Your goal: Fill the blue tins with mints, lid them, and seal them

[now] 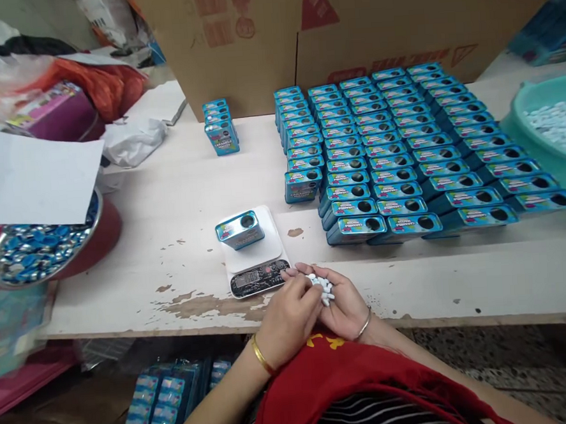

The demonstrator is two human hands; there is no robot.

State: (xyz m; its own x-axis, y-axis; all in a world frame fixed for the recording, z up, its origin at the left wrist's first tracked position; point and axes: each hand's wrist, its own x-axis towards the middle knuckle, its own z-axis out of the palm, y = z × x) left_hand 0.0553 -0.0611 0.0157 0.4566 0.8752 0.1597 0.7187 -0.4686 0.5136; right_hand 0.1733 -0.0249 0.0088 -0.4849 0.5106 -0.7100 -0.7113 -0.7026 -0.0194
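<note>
A small pile of white oval candies (325, 289) lies in the cupped palm of my right hand (344, 307), near the table's front edge. Over that palm, my left hand (289, 314) has its fingers bent and pressed together at the candies; whatever they pinch is hidden. Just beyond my hands is a white digital scale (252, 258) with a dark display panel. One blue tin (240, 230) with a round hole in its top stands on the scale. Rows of similar blue tins (395, 160) fill the table to the right of it.
Several blue tins (221, 136) stand at the back. A red-sided bowl (109, 232) of blue-and-silver caps is at left under white paper (31, 176). A turquoise basin (521, 111) of white candies is at far right. A large cardboard box (255, 66) stands behind.
</note>
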